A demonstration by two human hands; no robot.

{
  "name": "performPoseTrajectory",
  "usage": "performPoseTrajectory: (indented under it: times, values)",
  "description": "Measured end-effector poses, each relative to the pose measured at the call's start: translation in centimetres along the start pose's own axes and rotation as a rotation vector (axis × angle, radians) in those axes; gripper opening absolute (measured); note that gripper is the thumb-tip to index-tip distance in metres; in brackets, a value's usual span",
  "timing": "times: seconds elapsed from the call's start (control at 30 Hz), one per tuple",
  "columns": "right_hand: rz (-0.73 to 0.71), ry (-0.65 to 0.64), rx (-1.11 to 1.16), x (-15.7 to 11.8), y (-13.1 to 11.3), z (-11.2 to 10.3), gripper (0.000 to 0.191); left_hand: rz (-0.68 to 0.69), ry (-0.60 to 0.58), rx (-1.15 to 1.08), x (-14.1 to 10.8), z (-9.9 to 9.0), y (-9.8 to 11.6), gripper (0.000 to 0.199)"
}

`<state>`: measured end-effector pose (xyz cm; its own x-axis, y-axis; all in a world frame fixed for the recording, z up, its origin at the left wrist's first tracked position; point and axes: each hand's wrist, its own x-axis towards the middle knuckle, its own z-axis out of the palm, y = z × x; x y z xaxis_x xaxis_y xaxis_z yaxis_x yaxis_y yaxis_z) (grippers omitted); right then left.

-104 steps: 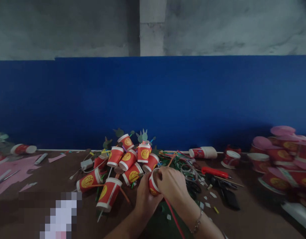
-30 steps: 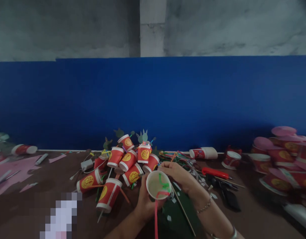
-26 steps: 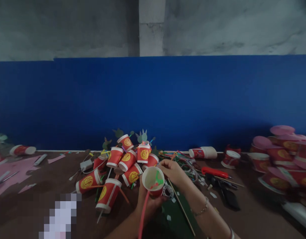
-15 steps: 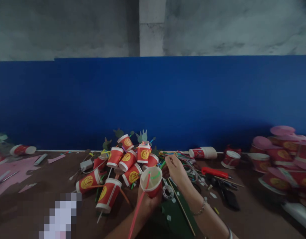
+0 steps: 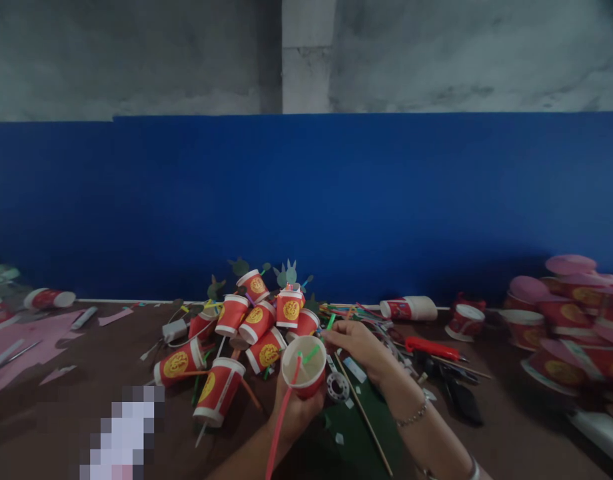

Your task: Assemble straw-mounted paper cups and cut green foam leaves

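My left hand is wrapped round a red paper cup with its mouth tilted toward me. A green straw shows inside the cup, and a pink straw runs from inside it over the near rim and down. At the cup's right rim, my right hand has its fingertips pinched at the green straw, whose end sticks up beside them. To the left lies a heap of red cups fitted with straws and sticks.
A wooden stick and a white tape ring lie on green sheet. Rightward are a red-handled tool, a black tool and stacked pink-topped cups. Pink paper is at left. A blue wall panel stands behind.
My right hand has turned and lowered slightly, its fingers now closer to the cup's rim. The cup stays in my left hand, almost unmoved.
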<state>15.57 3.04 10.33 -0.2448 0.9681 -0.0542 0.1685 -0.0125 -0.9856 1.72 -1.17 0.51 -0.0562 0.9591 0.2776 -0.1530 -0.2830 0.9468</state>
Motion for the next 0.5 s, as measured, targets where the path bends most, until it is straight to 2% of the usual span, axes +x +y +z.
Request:
performPoseTrajectory:
  times: [0.17,0.27,0.33,0.4,0.43,0.5]
  values:
    - [-0.014,-0.047,0.053,0.3,0.4,0.0,0.022,0.009,-0.003,0.091,0.3,-0.5,-0.5,0.03]
    - [-0.029,-0.006,-0.058,0.7,0.6,-0.3,0.024,0.004,-0.017,0.102,0.5,-0.7,-0.2,0.029]
    - [-0.154,0.175,-0.19,0.6,0.5,-0.5,0.023,-0.013,-0.053,0.115,0.5,-0.8,0.2,0.029]
    - [-0.361,0.374,-0.305,0.1,-0.2,-0.7,0.031,-0.028,-0.126,0.115,0.4,-0.9,0.8,0.032]
    - [-0.456,0.402,-0.363,-0.4,-0.6,-0.7,0.035,-0.019,-0.16,0.103,0.4,-0.9,1.1,0.035]
    - [-0.6,0.174,-0.455,-1.6,-1.6,-0.4,0.031,0.049,-0.223,0.044,0.3,-0.8,1.8,0.045]
